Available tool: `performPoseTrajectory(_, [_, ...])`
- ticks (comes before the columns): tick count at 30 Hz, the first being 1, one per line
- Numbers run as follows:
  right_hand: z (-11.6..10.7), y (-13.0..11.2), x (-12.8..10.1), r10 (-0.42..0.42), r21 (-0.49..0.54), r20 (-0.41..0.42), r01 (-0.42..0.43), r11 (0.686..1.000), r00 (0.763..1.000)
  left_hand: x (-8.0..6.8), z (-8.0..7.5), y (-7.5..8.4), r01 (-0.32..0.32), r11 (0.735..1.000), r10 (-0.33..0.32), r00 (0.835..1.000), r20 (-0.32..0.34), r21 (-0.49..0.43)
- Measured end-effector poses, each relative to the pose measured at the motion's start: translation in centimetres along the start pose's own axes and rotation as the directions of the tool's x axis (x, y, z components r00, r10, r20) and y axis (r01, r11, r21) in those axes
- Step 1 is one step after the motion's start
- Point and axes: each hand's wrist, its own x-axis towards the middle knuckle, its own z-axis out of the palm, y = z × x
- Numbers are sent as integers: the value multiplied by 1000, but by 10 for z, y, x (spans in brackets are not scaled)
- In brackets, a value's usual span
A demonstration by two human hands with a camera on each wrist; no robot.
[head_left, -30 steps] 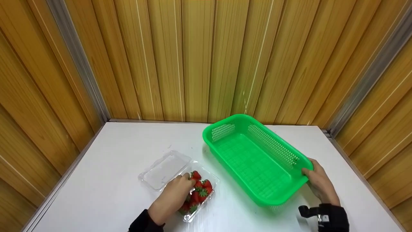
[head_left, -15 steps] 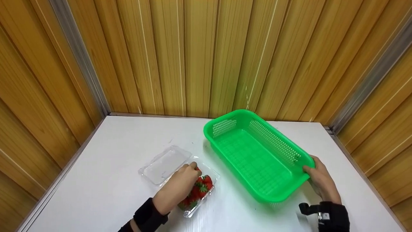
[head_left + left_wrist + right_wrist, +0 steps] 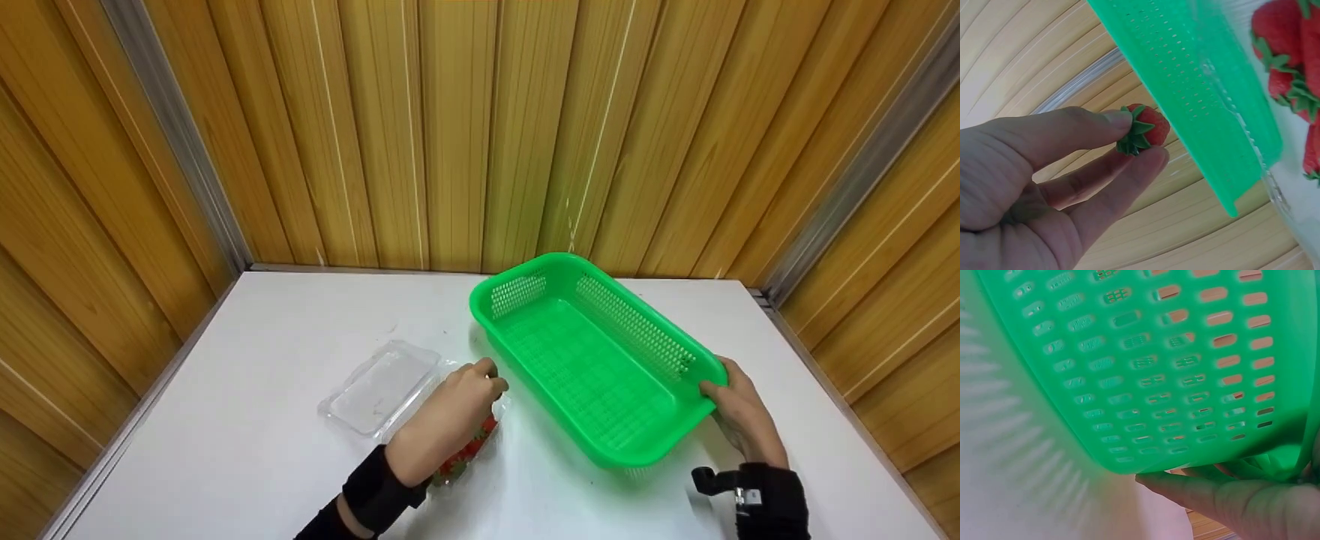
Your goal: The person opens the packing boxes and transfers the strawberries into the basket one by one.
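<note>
My left hand (image 3: pixel 454 409) pinches a strawberry (image 3: pixel 1154 125) between thumb and fingertips, its green leaves by the thumb. In the head view that hand is over the clear plastic box, hiding much of it and the strawberry. Several strawberries (image 3: pixel 469 454) lie in the box; part of them shows at the right edge of the left wrist view. To the right, my right hand (image 3: pixel 746 412) grips the near right end of a green plastic basket (image 3: pixel 577 367), thumb over the rim. In the right wrist view, fingers (image 3: pixel 1185 486) lie under the basket.
The box's clear lid (image 3: pixel 382 386) lies folded open to the left on the white table (image 3: pixel 225 450). Wood-patterned walls (image 3: pixel 450 135) enclose the table at the back and both sides. The basket's far end reaches near the back wall.
My left hand has risen from the box and moved right towards the basket, carrying a strawberry. My right hand keeps its hold on the basket.
</note>
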Motion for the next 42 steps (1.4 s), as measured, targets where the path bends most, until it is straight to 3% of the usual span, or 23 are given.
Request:
performPoseTrajectory(11, [7,-3,-1,1,8,-10,-1,1000,1000,20,-15,19,-50,992,47,998,-28,-113])
performPoseTrajectory(21, [11,0,-2,4,50,-12,-3,999,1000,40,-15,45,-60,969,68,997,25,-240])
performPoseTrajectory(33, [10,0,-3,-39,60,-4,39,997,999,62,8,85,-62,964,96,988,119,-257])
performPoseTrajectory(42, [6,-2,-5,-18,64,-18,19,998,1000,70,34,107,-108,955,149,980,132,-276])
